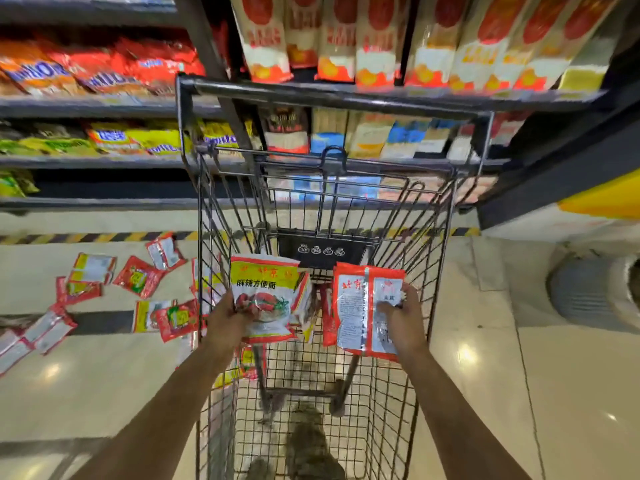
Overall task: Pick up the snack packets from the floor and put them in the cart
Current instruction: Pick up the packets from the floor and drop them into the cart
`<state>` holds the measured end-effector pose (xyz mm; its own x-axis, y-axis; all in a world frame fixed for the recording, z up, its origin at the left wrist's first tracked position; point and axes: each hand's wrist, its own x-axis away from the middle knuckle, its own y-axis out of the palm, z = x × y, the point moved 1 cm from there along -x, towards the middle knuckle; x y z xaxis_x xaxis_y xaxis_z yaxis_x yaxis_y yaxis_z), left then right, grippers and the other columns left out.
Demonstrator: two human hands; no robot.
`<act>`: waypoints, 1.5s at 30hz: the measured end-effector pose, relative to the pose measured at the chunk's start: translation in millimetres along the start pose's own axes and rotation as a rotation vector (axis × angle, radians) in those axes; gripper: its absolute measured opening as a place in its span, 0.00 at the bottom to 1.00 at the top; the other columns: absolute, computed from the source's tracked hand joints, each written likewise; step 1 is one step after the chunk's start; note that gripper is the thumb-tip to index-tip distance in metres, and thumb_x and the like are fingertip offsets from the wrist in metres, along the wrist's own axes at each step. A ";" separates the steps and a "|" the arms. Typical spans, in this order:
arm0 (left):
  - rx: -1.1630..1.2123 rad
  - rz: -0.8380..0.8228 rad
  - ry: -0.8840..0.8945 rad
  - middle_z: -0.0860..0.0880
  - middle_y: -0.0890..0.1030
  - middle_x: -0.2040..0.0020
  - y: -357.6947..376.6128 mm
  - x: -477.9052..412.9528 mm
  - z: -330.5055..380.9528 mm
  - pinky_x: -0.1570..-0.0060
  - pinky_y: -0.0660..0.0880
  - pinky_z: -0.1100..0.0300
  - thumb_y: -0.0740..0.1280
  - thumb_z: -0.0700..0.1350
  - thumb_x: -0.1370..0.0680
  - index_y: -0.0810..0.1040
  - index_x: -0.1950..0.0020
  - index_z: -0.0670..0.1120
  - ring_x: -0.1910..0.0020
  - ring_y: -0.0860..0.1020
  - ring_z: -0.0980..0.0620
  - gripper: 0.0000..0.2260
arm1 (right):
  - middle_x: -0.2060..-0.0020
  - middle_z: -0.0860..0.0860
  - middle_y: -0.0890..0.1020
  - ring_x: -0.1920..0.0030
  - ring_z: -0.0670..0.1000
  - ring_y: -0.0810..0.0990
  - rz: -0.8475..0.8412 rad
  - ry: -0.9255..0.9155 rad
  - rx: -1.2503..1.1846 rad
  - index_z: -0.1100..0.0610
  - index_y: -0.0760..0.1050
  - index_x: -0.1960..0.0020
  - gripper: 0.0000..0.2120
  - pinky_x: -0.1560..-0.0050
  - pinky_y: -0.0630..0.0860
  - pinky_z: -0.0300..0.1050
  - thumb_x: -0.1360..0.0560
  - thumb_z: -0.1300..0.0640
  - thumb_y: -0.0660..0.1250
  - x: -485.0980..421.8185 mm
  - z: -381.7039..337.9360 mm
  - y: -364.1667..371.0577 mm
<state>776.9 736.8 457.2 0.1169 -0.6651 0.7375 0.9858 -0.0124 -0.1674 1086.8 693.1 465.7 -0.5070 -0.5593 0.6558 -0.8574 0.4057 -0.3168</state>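
Packets in hand: we hold two bundles of snack packets over the cart's basket; the left bundle (265, 299) shows its yellow-and-red front, the right bundle (367, 310) its silver back; both sit inside the wire walls, so letting go should drop them in.
Left hand: our left hand (227, 315) grips its bundle by the lower left edge, fingers closed round several packets at once; holding by the edge keeps the stack fanned but together.
Right hand: our right hand (403, 311) pinches the other bundle from the right side, thumb across the face, fingers curled behind.
Cart: the cart (446, 237) stands just before us, facing the shelves; its basket floor looks mostly bare, and we cannot tell if any packet lies there yet.
Floor: many loose packets (138, 275) lie scattered on the floor (104, 375) left of the cart, some touching its side; we judge the task early, much left to gather.
Shelves: stocked shelves (104, 105) rise beyond.
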 end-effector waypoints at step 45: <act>-1.218 0.521 0.642 0.39 0.65 0.19 -446.7 291.6 -99.6 0.25 0.55 0.37 0.55 0.65 0.20 0.64 0.19 0.48 0.23 0.67 0.33 0.34 | 0.17 0.56 0.57 0.17 0.61 0.55 -0.091 -1.156 1.177 0.49 0.55 0.16 0.49 0.19 0.56 0.63 0.29 0.22 0.50 444.7 -10.7 250.1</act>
<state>358.6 474.0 681.9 0.0265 -0.9974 0.0668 0.1047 -0.0637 -0.9925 647.9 553.5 685.5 0.2145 -0.9756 0.0460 -0.2052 -0.0911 -0.9745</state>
